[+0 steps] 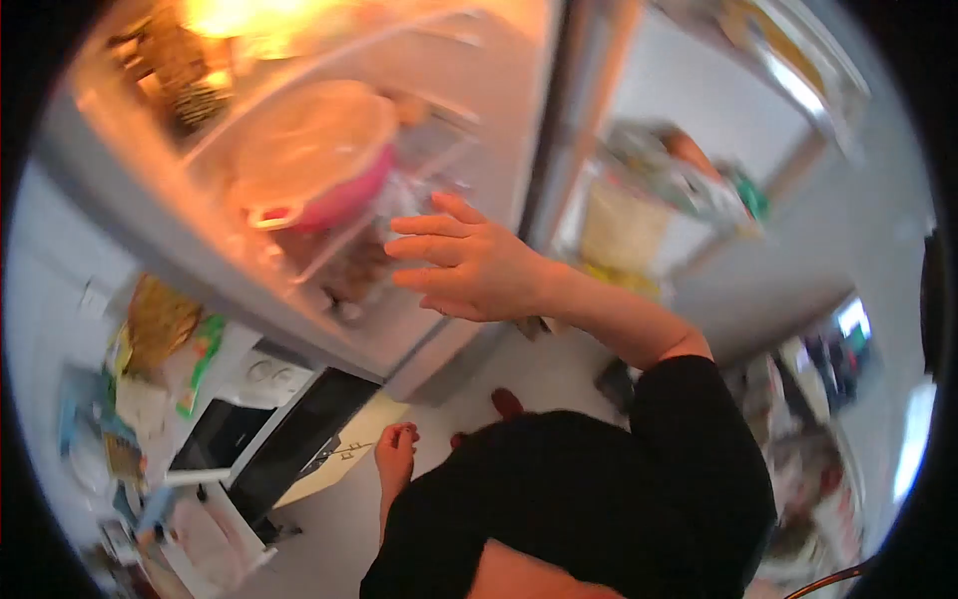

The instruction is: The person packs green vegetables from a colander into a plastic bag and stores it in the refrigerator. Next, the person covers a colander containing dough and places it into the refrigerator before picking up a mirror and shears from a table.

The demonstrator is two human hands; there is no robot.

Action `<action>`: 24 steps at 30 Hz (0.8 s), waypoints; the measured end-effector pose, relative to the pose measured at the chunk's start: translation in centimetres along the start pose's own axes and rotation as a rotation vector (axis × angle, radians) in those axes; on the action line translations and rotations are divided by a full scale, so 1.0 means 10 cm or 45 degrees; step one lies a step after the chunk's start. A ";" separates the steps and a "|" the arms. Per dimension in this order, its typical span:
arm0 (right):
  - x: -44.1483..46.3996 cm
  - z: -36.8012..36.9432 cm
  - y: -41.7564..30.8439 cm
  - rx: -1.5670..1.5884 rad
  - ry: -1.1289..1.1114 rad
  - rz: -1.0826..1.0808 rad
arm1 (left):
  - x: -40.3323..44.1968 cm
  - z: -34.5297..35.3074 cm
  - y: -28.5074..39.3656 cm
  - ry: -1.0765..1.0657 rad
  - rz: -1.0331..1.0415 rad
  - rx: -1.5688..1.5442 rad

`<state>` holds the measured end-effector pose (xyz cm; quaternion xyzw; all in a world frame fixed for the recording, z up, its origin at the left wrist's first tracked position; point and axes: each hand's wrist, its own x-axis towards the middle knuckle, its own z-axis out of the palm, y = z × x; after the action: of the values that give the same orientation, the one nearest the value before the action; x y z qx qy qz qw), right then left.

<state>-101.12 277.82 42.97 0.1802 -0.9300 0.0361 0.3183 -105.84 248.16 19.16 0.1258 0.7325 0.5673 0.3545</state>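
My right hand [469, 265] is raised in front of the open refrigerator [489, 120], fingers stretched and apart, holding nothing. Nearest to it is a pink pot or bowl [354, 195] with a pale cover, standing on a fridge shelf; a gap shows between them. Under that shelf lie brownish items [359, 272] in what looks like clear plastic, too blurred to name. Low at my side hangs my left hand [396, 446], its fingers loosely curled in, with no object visible in them.
On the right, the open fridge door [718, 75] carries bags and packages [639, 215] in its racks. A dark-fronted appliance [299, 449] and a cluttered counter stand at the left. More clutter [798, 449] lies at the lower right.
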 end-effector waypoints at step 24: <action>-2.74 -1.86 -0.27 -1.345 -0.115 1.238 | -1.76 0.67 -0.62 0.269 0.280 0.575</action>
<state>-69.33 287.25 40.99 -0.4310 -0.8105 -0.2886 0.2721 -87.45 240.79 19.40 0.2204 0.8554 0.4348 0.1753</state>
